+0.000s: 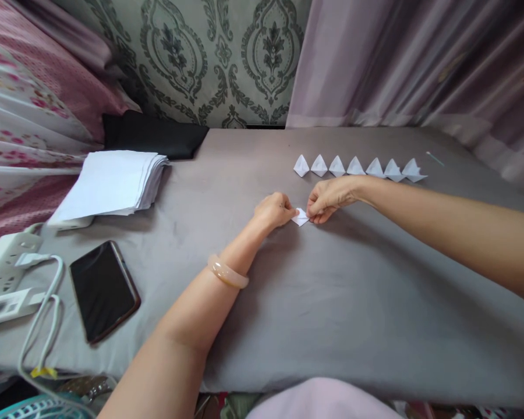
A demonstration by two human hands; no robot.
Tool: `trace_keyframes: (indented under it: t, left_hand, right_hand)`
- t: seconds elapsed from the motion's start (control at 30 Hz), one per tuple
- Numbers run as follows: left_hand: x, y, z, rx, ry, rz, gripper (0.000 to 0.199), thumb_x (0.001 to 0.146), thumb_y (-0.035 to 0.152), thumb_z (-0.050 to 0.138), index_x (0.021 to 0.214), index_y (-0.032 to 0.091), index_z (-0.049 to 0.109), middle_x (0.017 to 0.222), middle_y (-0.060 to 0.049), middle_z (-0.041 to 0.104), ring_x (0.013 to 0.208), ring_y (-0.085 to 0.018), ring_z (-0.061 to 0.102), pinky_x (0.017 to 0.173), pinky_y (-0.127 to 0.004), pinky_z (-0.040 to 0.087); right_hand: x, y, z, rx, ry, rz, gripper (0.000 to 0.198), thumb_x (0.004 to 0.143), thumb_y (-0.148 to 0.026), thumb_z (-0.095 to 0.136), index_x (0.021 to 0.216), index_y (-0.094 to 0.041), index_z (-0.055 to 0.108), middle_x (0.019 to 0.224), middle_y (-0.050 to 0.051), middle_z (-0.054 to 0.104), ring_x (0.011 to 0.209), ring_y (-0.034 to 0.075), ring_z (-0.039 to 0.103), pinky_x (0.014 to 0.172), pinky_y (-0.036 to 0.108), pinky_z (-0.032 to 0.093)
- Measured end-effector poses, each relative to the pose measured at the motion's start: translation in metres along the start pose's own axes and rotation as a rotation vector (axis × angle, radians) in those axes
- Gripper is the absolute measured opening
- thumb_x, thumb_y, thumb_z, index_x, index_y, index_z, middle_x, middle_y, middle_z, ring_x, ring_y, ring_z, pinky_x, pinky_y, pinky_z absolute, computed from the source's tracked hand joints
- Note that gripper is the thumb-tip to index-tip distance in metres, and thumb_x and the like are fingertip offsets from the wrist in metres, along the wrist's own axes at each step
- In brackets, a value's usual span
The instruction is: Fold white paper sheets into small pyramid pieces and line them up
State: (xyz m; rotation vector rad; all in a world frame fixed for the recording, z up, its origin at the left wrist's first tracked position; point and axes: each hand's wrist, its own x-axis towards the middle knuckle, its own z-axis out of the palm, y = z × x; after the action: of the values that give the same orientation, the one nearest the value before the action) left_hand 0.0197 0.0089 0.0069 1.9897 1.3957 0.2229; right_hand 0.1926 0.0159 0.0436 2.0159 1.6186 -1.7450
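Observation:
Between my two hands, low over the grey cloth, is a small folded white paper piece (pixel 301 218). My left hand (pixel 276 210), with a pale bangle (pixel 227 272) on its forearm, pinches the paper's left corner. The right corner is pinched by the fingertips of my right hand (pixel 329 199). Fingers hide both ends of the fold, so its full shape does not show. Beyond my hands stands a row of several folded paper boats (pixel 356 166) with pointed peaks; my right forearm passes just in front of the row's right end.
A stack of white paper (pixel 109 180) lies at the left, before a black folded cloth (pixel 155 137). Nearer are a phone (pixel 105 291) and a power strip (pixel 4 262) with a white cable (pixel 55 291). A thin stick (pixel 435 158) lies at the far right.

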Motion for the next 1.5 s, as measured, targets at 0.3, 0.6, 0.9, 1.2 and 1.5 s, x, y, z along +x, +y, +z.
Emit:
trace_keyframes:
  t: [0.3,0.6,0.9,1.2,1.5]
  left_hand:
    - [0.001,0.001,-0.002,0.032,-0.016,-0.012,0.024,0.081,0.039,0.063,0.09,0.017,0.068,0.08,-0.006,0.068,0.072,-0.016,0.058,0.065,-0.027,0.042]
    - [-0.004,-0.002,0.009,0.073,0.083,0.097,0.02,0.085,0.033,0.06,0.089,0.016,0.07,0.088,-0.009,0.07,0.079,-0.019,0.062,0.07,-0.028,0.044]
    - [0.005,-0.015,0.019,0.047,0.158,0.447,0.02,0.086,0.034,0.056,0.083,0.016,0.066,0.072,-0.003,0.064,0.065,-0.014,0.054,0.062,-0.024,0.038]
    - [-0.006,-0.008,0.019,-0.039,0.125,0.409,0.036,0.086,0.048,0.053,0.084,0.014,0.066,0.069,-0.002,0.061,0.061,-0.012,0.05,0.059,-0.023,0.036]
    - [-0.01,-0.001,0.021,-0.159,0.16,0.372,0.04,0.08,0.052,0.059,0.079,0.014,0.071,0.062,-0.001,0.06,0.057,-0.011,0.047,0.055,-0.022,0.034]
  right_hand:
    - [0.006,-0.003,0.008,-0.103,0.095,0.041,0.02,0.055,-0.006,0.08,0.057,-0.015,0.062,0.055,0.003,0.064,0.057,0.017,0.066,0.059,0.028,0.058]
    - [0.004,0.003,0.02,-0.381,0.256,-0.047,0.013,0.06,-0.011,0.072,0.069,-0.016,0.065,0.054,0.001,0.06,0.058,0.018,0.062,0.053,0.027,0.047]
    - [-0.004,0.043,0.04,-0.183,0.467,-0.552,0.036,0.065,-0.007,0.056,0.098,-0.014,0.068,0.087,0.004,0.071,0.074,0.014,0.061,0.069,0.025,0.047]
    - [0.013,0.065,0.054,-0.028,0.601,-0.646,0.031,0.064,-0.014,0.059,0.094,-0.018,0.055,0.083,0.0,0.062,0.071,0.013,0.054,0.065,0.025,0.042]
    - [0.002,0.068,0.058,0.026,0.586,-0.719,0.029,0.066,-0.012,0.058,0.094,-0.02,0.058,0.076,-0.003,0.06,0.066,0.011,0.053,0.065,0.024,0.041]
